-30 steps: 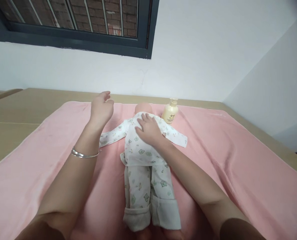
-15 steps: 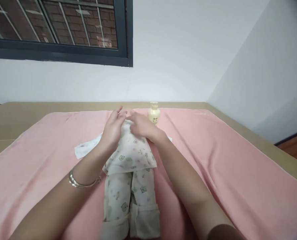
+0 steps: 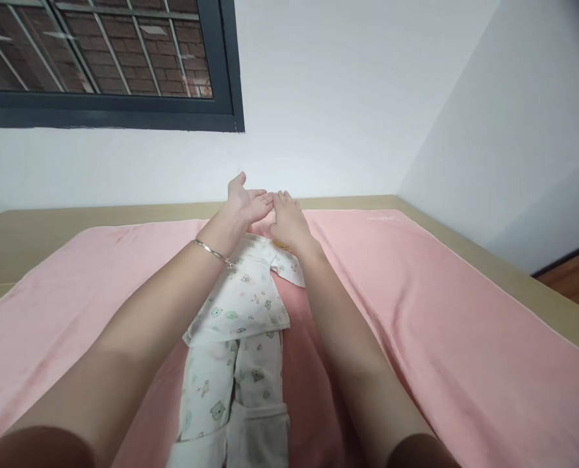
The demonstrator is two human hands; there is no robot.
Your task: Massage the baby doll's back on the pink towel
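Note:
A small white pajama top (image 3: 247, 292) with a printed animal pattern lies on the pink blanket (image 3: 445, 325). Matching pants (image 3: 257, 370) with turned-up cuffs lie below its hem. My left hand (image 3: 247, 203) is over the neck end of the top, palm partly up and fingers stretched to the right. Beside it, fingertips close to those of the left, my right hand (image 3: 289, 220) has its fingers extended. Both hands are open and show nothing held. A sleeve (image 3: 289, 268) sticks out under my right wrist. A bit of yellow (image 3: 282, 245) shows by that wrist; the rest is hidden.
The blanket covers a light wooden surface (image 3: 50, 250), whose bare border runs along the back and sides. Behind it rises a white wall (image 3: 328, 117). A dark-framed window (image 3: 221, 120) with bars is at upper left.
Both hands have moved up and farther back from the top, and my left hand has turned its palm upward. The pale pump bottle, visible before, is now mostly hidden. The view has shifted slightly.

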